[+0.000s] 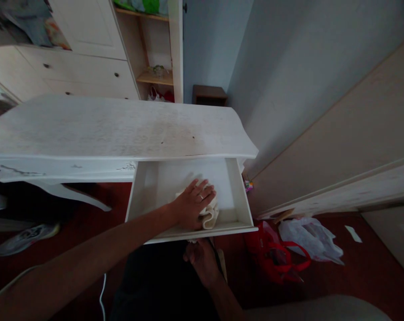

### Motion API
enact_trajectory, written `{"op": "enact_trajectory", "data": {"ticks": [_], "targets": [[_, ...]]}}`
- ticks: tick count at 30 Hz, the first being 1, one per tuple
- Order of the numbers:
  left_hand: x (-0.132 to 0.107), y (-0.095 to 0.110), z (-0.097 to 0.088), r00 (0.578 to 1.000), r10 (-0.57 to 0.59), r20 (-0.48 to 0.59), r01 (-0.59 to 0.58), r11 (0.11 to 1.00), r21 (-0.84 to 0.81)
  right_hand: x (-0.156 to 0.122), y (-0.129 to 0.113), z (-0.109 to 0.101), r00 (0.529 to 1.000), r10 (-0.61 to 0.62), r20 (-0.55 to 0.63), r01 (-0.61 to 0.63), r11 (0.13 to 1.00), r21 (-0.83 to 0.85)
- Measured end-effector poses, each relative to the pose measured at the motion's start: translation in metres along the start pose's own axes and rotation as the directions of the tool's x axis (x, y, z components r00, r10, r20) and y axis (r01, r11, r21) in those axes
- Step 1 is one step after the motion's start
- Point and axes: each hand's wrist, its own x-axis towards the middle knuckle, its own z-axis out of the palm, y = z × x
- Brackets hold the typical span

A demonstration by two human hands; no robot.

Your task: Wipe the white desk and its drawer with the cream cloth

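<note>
Clock positions taken from the middle of the open white wooden drawer (239, 191). Left arm (131, 240) came in bare from 8 o'clock, crossing over the drawer front; left hand (194, 203) lay palm down inside the drawer, fingers stretched and slightly spread toward 2 o'clock, a ring (201, 197) on one finger. It was loose, pressed flat on the folded cream fabric cloth (210, 215), not clenched. The cloth sat near the drawer front, mostly under that hand, its rolled folds showing at 4 o'clock of the palm. Right hand (202, 261) was at 6 o'clock, outside and below the drawer front, forearm from 5 o'clock, fingers partly curled; cannot tell whether it gripped anything, as the drawer front cut off the view. White wooden table (121, 129) with a scuffed top spanned 10 to 1 o'clock, overhanging the drawer's back. Pale panelled cabinet (88, 67) at 10 to 11, small brown box-shaped stand (208, 91) at 12. On the dark red floor, red bag with looped handles (269, 267) at 4 and crumpled white plastic bag (311, 238) past 3. Greyish shoe (28, 238) near 9, thin white cable (102, 294) between 7 and 8.
</note>
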Motion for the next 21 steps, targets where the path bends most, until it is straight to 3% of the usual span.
{"op": "enact_trajectory", "data": {"ticks": [4, 7, 9, 11, 14, 16, 18, 21], "targets": [[0.011, 0.004, -0.002, 0.987, -0.121, 0.101, 0.132, 0.985, -0.113, -0.001, -0.001, 0.002, 1.000, 0.005, 0.011, -0.005, 1.000, 0.019], [0.022, 0.001, -0.018, 0.946, -0.139, 0.294, 0.214, 0.946, -0.244, -0.001, 0.001, 0.002, 1.000, -0.003, 0.013, 0.002, 0.999, 0.050], [0.026, -0.002, -0.029, 0.920, -0.139, 0.367, 0.275, 0.895, -0.350, -0.001, 0.002, 0.002, 1.000, -0.004, 0.010, 0.003, 0.997, 0.073], [0.025, -0.001, -0.038, 0.906, -0.249, 0.341, 0.370, 0.857, -0.359, 0.000, 0.003, 0.002, 1.000, -0.011, 0.005, 0.011, 0.996, 0.084], [0.020, 0.012, -0.049, 0.861, -0.468, 0.201, 0.503, 0.841, -0.197, 0.001, 0.003, 0.002, 1.000, -0.015, -0.002, 0.015, 0.997, 0.079], [0.018, 0.025, -0.053, 0.824, -0.549, 0.139, 0.564, 0.817, -0.117, 0.001, 0.002, 0.001, 1.000, -0.006, -0.008, 0.006, 0.997, 0.071], [0.021, 0.037, -0.052, 0.801, -0.586, 0.124, 0.598, 0.796, -0.098, 0.001, 0.002, 0.001, 1.000, 0.002, -0.014, -0.001, 0.998, 0.061], [0.033, 0.049, -0.032, 0.764, -0.634, 0.121, 0.642, 0.764, -0.054, 0.001, 0.001, 0.002, 1.000, -0.006, -0.018, 0.007, 0.998, 0.055]]}}
